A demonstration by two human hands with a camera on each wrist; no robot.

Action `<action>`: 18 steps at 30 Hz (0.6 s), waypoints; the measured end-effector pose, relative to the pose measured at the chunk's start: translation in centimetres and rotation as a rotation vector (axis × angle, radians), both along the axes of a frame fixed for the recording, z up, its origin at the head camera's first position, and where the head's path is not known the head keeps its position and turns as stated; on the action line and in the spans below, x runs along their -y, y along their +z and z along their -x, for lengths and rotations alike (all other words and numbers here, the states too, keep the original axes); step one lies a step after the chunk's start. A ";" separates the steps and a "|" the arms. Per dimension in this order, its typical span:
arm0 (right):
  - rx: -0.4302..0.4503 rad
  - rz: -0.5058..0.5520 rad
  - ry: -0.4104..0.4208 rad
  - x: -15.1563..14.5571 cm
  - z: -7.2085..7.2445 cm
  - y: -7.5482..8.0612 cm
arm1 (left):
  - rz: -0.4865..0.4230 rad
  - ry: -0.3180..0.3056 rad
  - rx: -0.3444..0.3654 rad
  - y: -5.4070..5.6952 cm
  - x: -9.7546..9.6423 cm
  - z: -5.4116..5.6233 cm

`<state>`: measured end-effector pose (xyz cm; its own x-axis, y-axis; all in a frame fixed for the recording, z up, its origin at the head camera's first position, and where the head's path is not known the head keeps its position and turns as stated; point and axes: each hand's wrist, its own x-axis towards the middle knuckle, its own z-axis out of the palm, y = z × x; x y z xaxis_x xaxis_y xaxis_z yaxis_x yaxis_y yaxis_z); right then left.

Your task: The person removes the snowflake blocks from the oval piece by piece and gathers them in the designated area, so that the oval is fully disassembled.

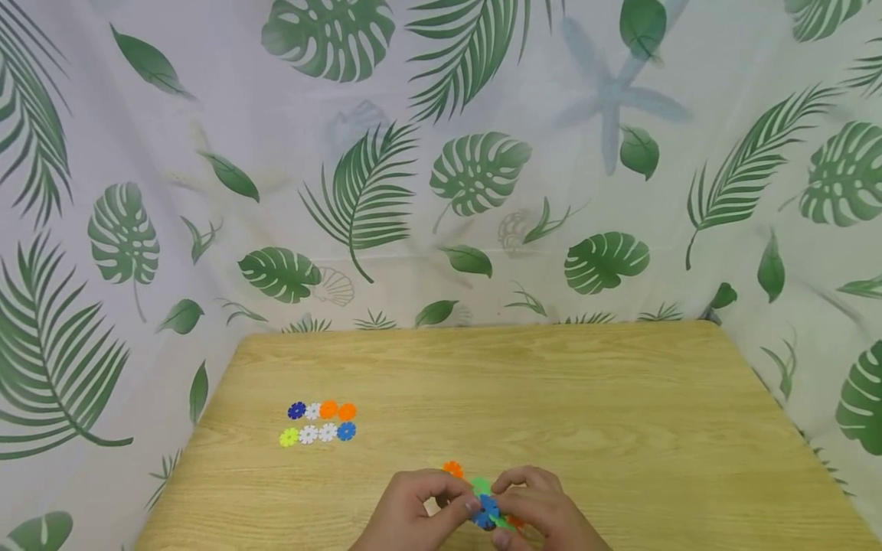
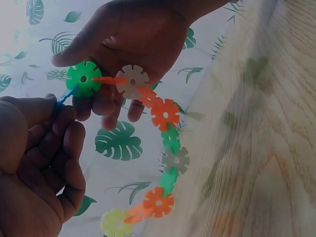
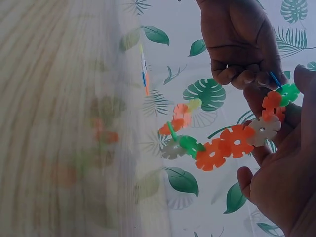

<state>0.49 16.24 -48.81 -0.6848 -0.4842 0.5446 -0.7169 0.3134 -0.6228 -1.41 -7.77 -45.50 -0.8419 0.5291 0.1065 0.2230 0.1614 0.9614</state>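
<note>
Facing far edge from the near side of the table (image 1: 586,413), left hand (image 1: 420,505) and right hand (image 1: 544,509) are close together, w/ wide wood surface to the right and far of them. Left & right edges are well apart from both; leaf-print cloth (image 1: 386,99) stands behind far edge.

Loose discs (image 1: 328,409) lie at left, 8 pcs, 2 rows of 4: far row has 1 dark blue, 1 white, 2 orange; near row 1 yellow, 2 white, 1 blue.

Chain of discs (image 2: 165,106) is at table's near side, curving from the right hand: 3 green, 2 whitish, 1 yellow at the end, plus several orange; these overlap, so exact no. I cannot tell.

Left hand pinches 1 blue disc (image 1: 487,508) btwn thumb & fingers, other fingers curled. Its edge meets the green disc (image 2: 91,87) at chain's other end, which right hand grips w/ thumb & bent fingers.
</note>
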 end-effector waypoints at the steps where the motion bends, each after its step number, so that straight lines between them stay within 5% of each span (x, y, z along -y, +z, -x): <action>1: 0.003 0.006 0.012 0.0 0.0 0.0 | -0.005 -0.006 -0.018 -0.1 0.0 0.0; 8: 0.139 0.094 0.031 -0.2 -0.3 0.5 | -0.047 -0.023 -0.162 -0.6 -0.1 0.0; 18: 0.130 0.099 0.027 -0.6 -0.4 0.5 | -0.073 0.040 -0.444 -1.2 -0.5 -0.5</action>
<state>0.87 16.82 -48.34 -0.7405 -0.4514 0.4980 -0.6352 0.2277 -0.7380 -0.92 -7.30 -46.72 -0.7258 0.4746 0.4979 0.6113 0.1133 0.7832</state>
